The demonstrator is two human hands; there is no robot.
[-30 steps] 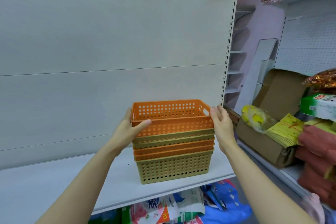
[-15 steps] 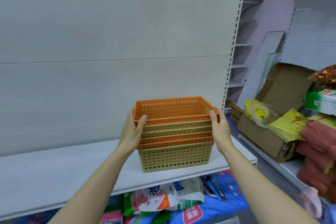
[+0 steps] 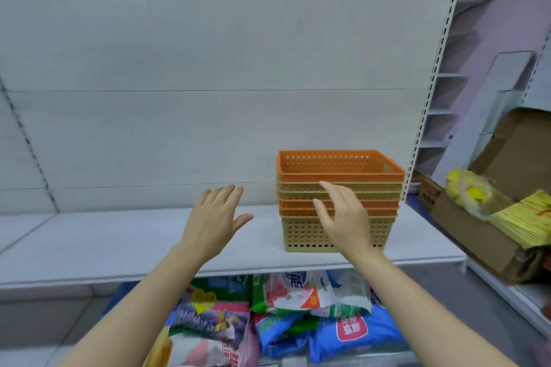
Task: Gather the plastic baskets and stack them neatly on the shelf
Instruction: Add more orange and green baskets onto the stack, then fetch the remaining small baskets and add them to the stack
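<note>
A stack of several nested plastic baskets (image 3: 340, 185), orange and olive-tan with an orange one on top, stands upright on the white shelf (image 3: 119, 241) near its right end. My left hand (image 3: 213, 219) hovers over the shelf to the left of the stack, fingers spread, touching nothing. In front of the stack's lower front face is my right hand (image 3: 346, 217), fingers loosely spread and holding nothing; it hides part of the baskets.
The grey back panel (image 3: 208, 68) rises behind the shelf. Bagged goods (image 3: 298, 307) fill the space below. To the right, a cardboard box (image 3: 492, 232) holds yellow packets, and a slotted upright (image 3: 429, 98) ends the shelf bay.
Both hands have let go of the basket stack and drawn back toward me. The view has shifted left, so the stack now sits further right in the frame.
</note>
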